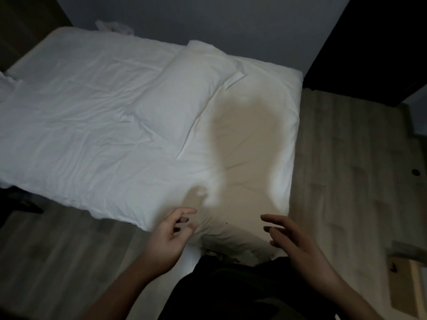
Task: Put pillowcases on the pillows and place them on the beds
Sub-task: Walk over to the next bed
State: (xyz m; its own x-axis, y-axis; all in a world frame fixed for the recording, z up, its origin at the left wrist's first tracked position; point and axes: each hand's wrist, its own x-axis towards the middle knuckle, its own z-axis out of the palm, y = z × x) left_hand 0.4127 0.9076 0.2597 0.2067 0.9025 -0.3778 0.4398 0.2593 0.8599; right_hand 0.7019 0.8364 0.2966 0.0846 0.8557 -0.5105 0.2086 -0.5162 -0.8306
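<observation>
Bedroom, dim. Ahead of the left hand (169, 234): low bed (69, 125) in wrinkled white sheets, pillow (184, 88) on it, set against a grey wall (231, 24). Wood-plank floor (346, 158) beyond the right hand (291, 236).

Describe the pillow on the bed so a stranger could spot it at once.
Start at the white bed against the grey wall. Near its right end a plump white pillow lies diagonally on the sheet. It alone bulges above the flat, wrinkled bedding, left of the shadowed patch.
</observation>
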